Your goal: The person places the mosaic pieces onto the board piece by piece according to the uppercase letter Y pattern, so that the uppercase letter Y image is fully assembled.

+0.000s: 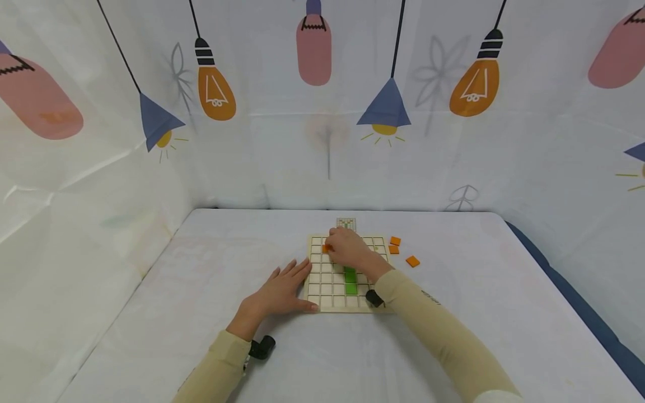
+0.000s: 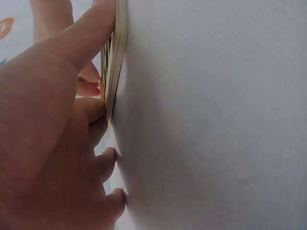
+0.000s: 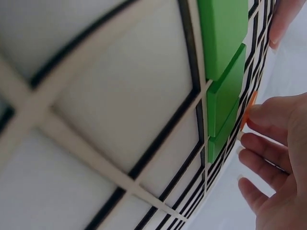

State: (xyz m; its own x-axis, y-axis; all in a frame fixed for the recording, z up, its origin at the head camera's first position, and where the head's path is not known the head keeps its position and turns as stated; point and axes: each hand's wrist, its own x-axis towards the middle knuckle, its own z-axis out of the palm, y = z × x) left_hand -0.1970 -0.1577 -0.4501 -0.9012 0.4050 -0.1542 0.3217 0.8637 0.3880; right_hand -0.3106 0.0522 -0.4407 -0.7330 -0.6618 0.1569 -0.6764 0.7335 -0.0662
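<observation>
A wooden grid board (image 1: 326, 302) with white squares lies on the table. Green tiles (image 1: 350, 288) fill part of one column, and in the right wrist view several green tiles (image 3: 225, 96) sit in line. My right hand (image 1: 349, 248) reaches over the upper part of the board. Between its thumb and finger it pinches an orange tile (image 3: 249, 111) at the grid's far left. My left hand (image 1: 282, 291) lies spread at the board's left side, thumb at the near corner. In the left wrist view its fingers (image 2: 103, 160) rest along the board's edge.
Loose orange tiles (image 1: 412, 261) lie to the right of the board. Beyond its far edge is a small card with a grid pattern (image 1: 346, 224). A white cloth covers the table (image 1: 242, 240), and a patterned curtain (image 1: 282, 162) hangs behind.
</observation>
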